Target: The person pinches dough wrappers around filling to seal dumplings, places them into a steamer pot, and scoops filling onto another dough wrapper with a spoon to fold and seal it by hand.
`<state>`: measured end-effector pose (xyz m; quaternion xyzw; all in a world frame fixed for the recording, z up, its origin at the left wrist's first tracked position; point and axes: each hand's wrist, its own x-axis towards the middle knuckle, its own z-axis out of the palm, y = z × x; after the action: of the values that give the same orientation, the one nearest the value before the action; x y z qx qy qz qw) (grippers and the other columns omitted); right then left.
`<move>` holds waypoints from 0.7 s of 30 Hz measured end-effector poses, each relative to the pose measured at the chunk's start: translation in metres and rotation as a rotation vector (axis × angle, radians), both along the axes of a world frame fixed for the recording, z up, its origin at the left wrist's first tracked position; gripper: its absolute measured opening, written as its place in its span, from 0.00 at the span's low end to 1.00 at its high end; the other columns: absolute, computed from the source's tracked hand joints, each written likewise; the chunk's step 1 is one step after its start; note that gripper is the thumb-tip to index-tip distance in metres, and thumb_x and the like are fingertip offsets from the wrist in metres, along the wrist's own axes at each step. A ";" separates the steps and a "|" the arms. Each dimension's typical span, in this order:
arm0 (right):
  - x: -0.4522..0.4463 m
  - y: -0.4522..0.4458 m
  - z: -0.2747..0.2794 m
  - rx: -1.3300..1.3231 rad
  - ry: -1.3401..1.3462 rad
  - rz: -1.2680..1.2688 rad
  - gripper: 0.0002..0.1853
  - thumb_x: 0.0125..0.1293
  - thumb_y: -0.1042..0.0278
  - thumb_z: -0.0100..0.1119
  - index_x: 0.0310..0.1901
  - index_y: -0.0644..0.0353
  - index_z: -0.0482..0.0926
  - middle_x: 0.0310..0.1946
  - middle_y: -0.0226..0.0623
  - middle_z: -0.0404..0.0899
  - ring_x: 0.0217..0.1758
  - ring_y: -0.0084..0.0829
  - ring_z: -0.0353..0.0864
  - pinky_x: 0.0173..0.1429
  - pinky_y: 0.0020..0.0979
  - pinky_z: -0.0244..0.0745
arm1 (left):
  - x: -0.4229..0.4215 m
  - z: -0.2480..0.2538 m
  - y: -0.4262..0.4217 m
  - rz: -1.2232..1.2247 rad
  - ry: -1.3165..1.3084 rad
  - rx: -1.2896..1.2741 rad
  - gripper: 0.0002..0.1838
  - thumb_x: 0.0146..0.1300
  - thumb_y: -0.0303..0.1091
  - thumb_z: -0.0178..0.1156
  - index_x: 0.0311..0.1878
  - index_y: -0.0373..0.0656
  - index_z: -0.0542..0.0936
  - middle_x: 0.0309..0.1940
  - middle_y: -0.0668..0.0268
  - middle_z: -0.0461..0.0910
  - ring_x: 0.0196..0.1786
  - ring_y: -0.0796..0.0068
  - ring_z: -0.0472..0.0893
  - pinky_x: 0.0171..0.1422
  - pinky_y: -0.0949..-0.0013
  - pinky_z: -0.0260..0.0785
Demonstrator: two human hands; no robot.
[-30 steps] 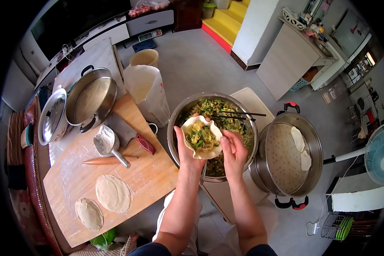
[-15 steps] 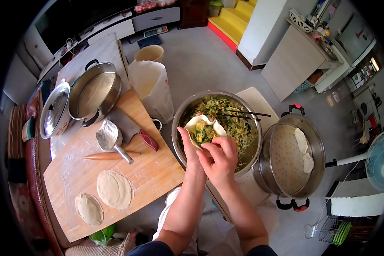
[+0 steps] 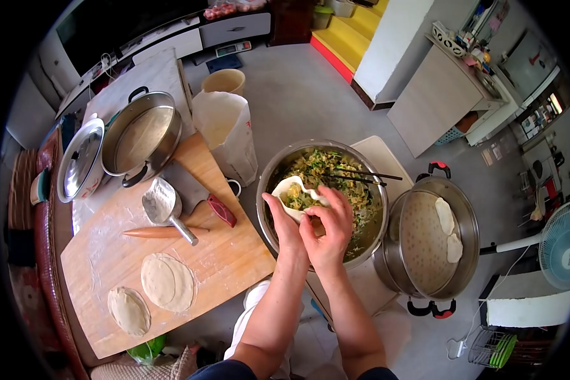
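Note:
A dough wrapper (image 3: 286, 187) with chopped filling inside is cupped in my left hand (image 3: 289, 233), whose fingers are mostly hidden beneath it. My right hand (image 3: 330, 231) is closed on the wrapper's near right edge, thumb and fingertips pinching it. Both hands are above the near side of a steel bowl (image 3: 264, 193). Green and yellow chopped filling (image 3: 361, 206) lies in that bowl, with dark chopsticks (image 3: 368, 178) resting across its right side. To the right, a steamer pot (image 3: 421, 256) holds two pale dough pieces (image 3: 445, 216) along its right side.
On the wooden board (image 3: 225, 272) at left lie stacked dough rounds (image 3: 168, 283), another dough piece (image 3: 129, 310), a rolling pin (image 3: 145, 233), a metal scoop (image 3: 161, 202) and a red-handled cleaver (image 3: 221, 210). Behind stand a pan (image 3: 113, 145) and a white bag (image 3: 225, 130). A fan (image 3: 560, 250) is far right.
My right hand's fingers have risen and curved over the wrapper's right side. The wrapper's rim is drawn in more, covering part of the filling. The view has shifted slightly.

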<state>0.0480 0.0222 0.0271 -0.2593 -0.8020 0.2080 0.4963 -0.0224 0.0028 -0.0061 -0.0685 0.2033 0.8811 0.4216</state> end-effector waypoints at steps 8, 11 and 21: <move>0.013 0.006 0.005 0.006 0.017 0.041 0.10 0.54 0.76 0.69 0.39 0.60 0.85 0.57 0.40 0.79 0.62 0.46 0.72 0.65 0.45 0.68 | -0.003 0.008 -0.001 0.030 -0.099 0.093 0.39 0.74 0.70 0.38 0.65 0.44 0.74 0.42 0.62 0.82 0.44 0.66 0.81 0.50 0.62 0.77; 0.013 0.011 0.007 0.025 -0.057 0.092 0.11 0.59 0.73 0.66 0.44 0.58 0.87 0.62 0.43 0.75 0.66 0.51 0.67 0.68 0.48 0.67 | -0.003 0.002 0.001 0.009 -0.061 0.151 0.38 0.74 0.70 0.37 0.64 0.44 0.74 0.42 0.62 0.82 0.44 0.65 0.81 0.50 0.61 0.77; 0.013 0.016 0.002 0.080 -0.176 0.119 0.11 0.59 0.67 0.66 0.44 0.52 0.88 0.70 0.39 0.71 0.72 0.58 0.61 0.74 0.55 0.61 | 0.002 -0.005 0.004 -0.012 -0.030 0.034 0.39 0.72 0.73 0.39 0.60 0.44 0.75 0.46 0.62 0.81 0.47 0.64 0.81 0.51 0.62 0.77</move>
<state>0.0611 0.0380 0.0294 -0.2083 -0.8642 0.1814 0.4207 -0.0207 0.0072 -0.0114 -0.0733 0.1822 0.8808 0.4309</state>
